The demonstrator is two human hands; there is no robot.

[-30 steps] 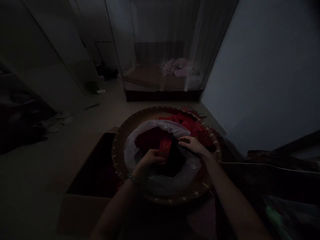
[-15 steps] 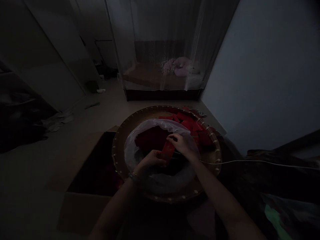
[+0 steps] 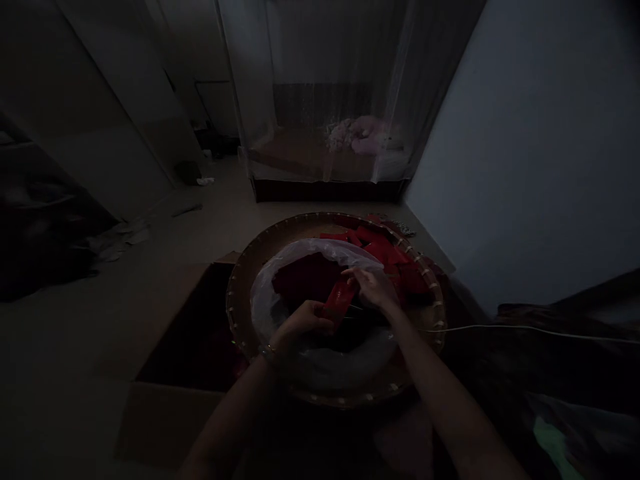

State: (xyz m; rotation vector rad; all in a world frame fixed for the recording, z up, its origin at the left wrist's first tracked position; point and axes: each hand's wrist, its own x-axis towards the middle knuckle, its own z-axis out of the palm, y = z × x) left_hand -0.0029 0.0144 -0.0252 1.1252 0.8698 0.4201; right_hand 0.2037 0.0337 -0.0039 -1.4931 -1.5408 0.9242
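A small red envelope (image 3: pixel 339 301) is held over a white plastic bag (image 3: pixel 273 283) whose mouth is spread wide. My left hand (image 3: pixel 306 319) pinches its lower left end between thumb and fingers. At the upper right end, the curled fingers of my right hand (image 3: pixel 369 287) grip it too. Dark red contents (image 3: pixel 305 277) show inside the bag, too dim to make out. Around the bag lies a round woven bamboo tray (image 3: pixel 243 267), and several more red envelopes (image 3: pixel 383 248) are heaped on its far right side.
An open cardboard box (image 3: pixel 173 393) stands under the tray's left side. A white cord (image 3: pixel 500 327) runs off to the right. Beyond the tray is a bed with a sheer curtain (image 3: pixel 320 153); a pale wall (image 3: pixel 520 160) rises at the right. The room is dim.
My right hand has shifted slightly right and down at the envelope's upper end. The envelope's face has turned more into view. My left hand has barely moved.
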